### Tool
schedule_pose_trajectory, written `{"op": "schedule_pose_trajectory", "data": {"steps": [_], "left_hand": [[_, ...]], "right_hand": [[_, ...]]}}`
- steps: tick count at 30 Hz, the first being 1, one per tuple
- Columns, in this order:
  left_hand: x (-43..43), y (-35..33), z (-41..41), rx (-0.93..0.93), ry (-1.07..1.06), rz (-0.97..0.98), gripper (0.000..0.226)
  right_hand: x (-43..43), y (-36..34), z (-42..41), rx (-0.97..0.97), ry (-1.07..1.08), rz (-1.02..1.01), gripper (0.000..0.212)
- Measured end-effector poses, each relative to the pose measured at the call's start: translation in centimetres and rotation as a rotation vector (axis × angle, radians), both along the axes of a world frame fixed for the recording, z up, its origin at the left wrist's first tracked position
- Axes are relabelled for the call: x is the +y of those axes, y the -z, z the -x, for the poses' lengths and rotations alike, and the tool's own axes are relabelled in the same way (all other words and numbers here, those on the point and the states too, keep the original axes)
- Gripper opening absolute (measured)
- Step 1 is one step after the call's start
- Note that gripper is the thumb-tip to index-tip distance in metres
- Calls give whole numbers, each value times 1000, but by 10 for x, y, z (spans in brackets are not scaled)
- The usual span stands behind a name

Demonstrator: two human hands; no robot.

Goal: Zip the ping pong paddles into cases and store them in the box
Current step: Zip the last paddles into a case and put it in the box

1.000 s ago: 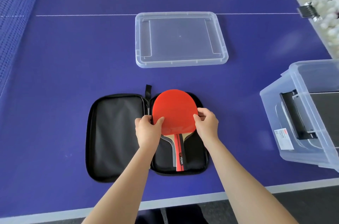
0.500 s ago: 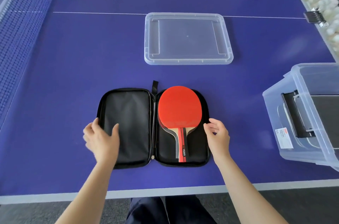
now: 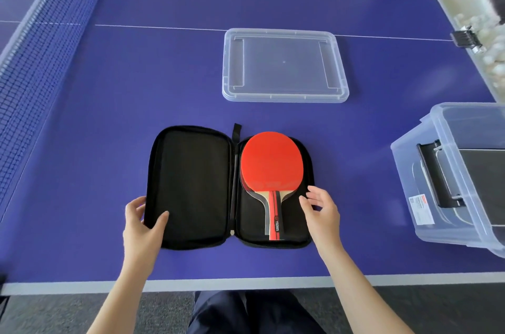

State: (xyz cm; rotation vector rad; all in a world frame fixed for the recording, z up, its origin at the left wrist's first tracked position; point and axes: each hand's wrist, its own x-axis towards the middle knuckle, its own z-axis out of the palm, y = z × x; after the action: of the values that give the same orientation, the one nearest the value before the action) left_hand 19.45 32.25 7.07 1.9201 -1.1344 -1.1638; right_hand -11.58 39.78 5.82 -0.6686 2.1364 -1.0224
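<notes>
A black zip case lies open flat on the blue table. Its right half holds a red paddle, stacked on another paddle whose edge shows beneath, handles toward me. My left hand grips the outer edge of the case's left flap, thumb on the lining and fingers under the rim. My right hand rests with relaxed fingers at the right rim of the case, beside the paddle handle. A clear plastic box stands at the right, with a black case inside it.
The box's clear lid lies flat beyond the case. The table net runs along the left. A trough of white balls lines the far right edge. The table's front edge is close to me.
Both hands left the red paddle, which now lies in the case's right half. My left hand moved to the left flap's edge, my right to the right rim.
</notes>
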Motion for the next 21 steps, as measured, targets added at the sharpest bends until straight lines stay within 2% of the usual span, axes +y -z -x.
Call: {"op": "schedule_pose_trajectory", "data": {"steps": [4, 9, 12, 15, 19, 21], "left_hand": [[21, -37, 23, 67, 127, 149, 65], [45, -57, 60, 97, 476, 254, 72], [54, -55, 83, 51, 697, 325, 74], [58, -49, 100, -54, 823, 387, 73], [60, -45, 115, -108, 878, 404, 77], [60, -43, 118, -77, 892, 397, 78]], "right_hand": [[-7, -21, -9, -54, -10, 61, 29], [-17, -53, -26, -279, -177, 95, 19], [-24, -73, -40, -454, -283, 116, 19], [-28, -89, -47, -556, -280, 191, 20], [-24, -88, -43, -466, -239, 199, 21], [-22, -83, -37, -402, -206, 190, 21]]}}
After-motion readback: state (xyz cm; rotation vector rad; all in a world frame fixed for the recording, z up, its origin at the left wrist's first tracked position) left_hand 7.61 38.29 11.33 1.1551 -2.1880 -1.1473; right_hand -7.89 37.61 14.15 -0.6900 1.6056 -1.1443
